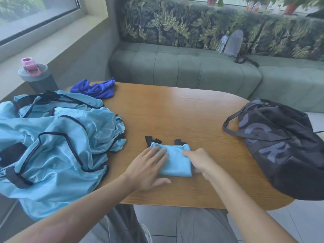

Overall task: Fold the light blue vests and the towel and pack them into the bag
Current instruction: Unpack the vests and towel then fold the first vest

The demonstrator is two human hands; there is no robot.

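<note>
A light blue vest [177, 161] lies folded into a small square near the table's front edge, its black straps poking out at the far side. My left hand [149, 168] rests flat on its left part, fingers spread. My right hand [199, 161] grips its right edge, thumb tucked under the fabric. A loose heap of light blue vests [56, 137] with black trim covers the table's left side. A crumpled dark blue towel [98, 88] lies at the back left. The black bag [284, 148] slumps on the right end of the table.
The wooden table [184, 113] has rounded ends. A grey shaker bottle [37, 76] with a pink lid stands at the far left. Behind is a green sofa [184, 67] holding a plastic bottle [221, 43] and a grey pouch [234, 42].
</note>
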